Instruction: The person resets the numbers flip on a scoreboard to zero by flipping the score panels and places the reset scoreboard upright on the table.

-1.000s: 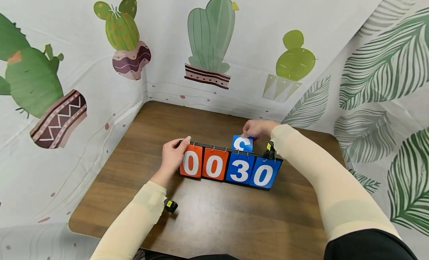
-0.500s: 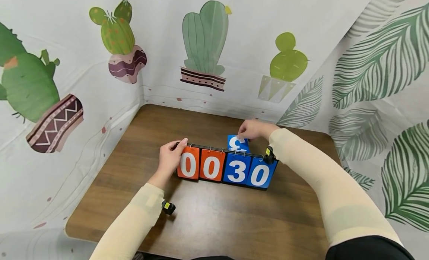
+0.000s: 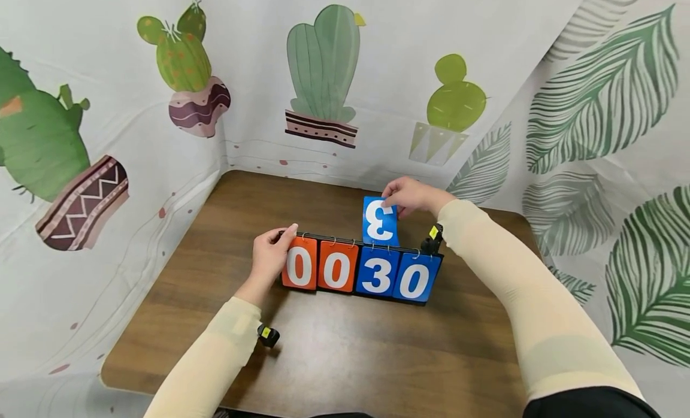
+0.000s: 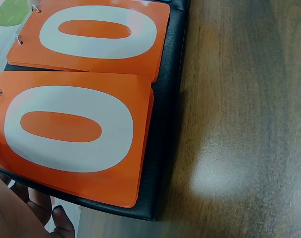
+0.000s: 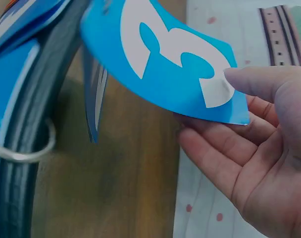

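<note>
A flip scoreboard [image 3: 356, 292] with a black backing stands on the table, showing two orange 0 cards, then a blue 3 and a blue 0. At its upper left corner, my left hand [image 3: 269, 256] grips the edge, thumb in front and fingers behind, as the left wrist view also shows beside the orange 0 card [image 4: 71, 129]. Behind the top edge, a blue number card [image 3: 380, 220] with an upside-down 3 is raised on its rings. My right hand [image 3: 412, 196] pinches that card's free end; the right wrist view shows the thumb on its face and fingers beneath, the card bowed.
The brown wooden table [image 3: 345, 358] reaches to a white cloth backdrop [image 3: 259, 58] printed with cacti and leaves at the back and sides. A metal ring [image 5: 29, 154] joins the cards to the scoreboard's top edge.
My right hand has lifted the pinched blue card higher behind the scoreboard, so its upside-down 3 now shows whole. My left hand keeps its grip. The head view has shifted slightly.
</note>
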A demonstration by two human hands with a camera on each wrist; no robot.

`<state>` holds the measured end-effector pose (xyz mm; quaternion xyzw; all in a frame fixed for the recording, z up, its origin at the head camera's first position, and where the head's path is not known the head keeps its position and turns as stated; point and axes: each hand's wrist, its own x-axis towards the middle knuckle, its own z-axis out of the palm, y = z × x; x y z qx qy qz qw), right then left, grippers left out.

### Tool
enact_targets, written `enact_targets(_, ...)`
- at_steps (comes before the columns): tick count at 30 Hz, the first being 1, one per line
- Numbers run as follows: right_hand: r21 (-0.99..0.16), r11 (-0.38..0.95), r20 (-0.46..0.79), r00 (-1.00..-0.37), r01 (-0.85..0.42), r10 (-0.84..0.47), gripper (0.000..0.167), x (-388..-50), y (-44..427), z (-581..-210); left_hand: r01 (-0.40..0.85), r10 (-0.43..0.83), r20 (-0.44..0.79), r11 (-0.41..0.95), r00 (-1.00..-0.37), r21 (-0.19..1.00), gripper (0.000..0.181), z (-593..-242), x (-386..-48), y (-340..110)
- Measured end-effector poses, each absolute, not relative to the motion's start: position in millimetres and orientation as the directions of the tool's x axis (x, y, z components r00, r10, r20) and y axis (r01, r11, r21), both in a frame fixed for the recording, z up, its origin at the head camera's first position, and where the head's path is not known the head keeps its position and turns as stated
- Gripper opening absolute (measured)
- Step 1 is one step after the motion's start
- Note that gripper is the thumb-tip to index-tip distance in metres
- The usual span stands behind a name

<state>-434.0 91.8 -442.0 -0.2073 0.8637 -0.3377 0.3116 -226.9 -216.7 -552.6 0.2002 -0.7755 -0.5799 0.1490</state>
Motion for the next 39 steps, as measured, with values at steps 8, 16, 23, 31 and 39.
enact_targets(8,-0.832,0.555,-0.398,-0.713,0.015,-0.577,0.033,-427,100,-413,-0.163,-0.473,-0.031,0.242,-0.88,0.956,0.066,-552,-228,-218)
enact_targets(16,-0.888,0.459,-0.335,-0.696,0.009,-0.635,0.032,-411,109,-384,-0.167,-0.475,-0.034,0.241,-0.879,0.956,0.068,-554,-228,-220)
enact_targets(23,-0.842,0.457,-0.144,-0.696,-0.288,-0.704,0.022,-374,115,-371,-0.152,-0.474,-0.01,0.262,-0.88,0.953,0.065,-556,-230,-219)
enact_targets(31,-0.728,0.379,0.05,-0.596,-0.571,-0.802,0.011,-316,121,-370,-0.177,-0.471,-0.036,0.259,-0.882,0.95,0.067,-556,-228,-219)
enact_targets(39,-0.679,0.314,0.069,-0.483,-0.663,-0.873,0.02,-259,129,-398,-0.178,-0.477,-0.038,0.253,-0.878,0.951,0.067,-556,-230,-220)
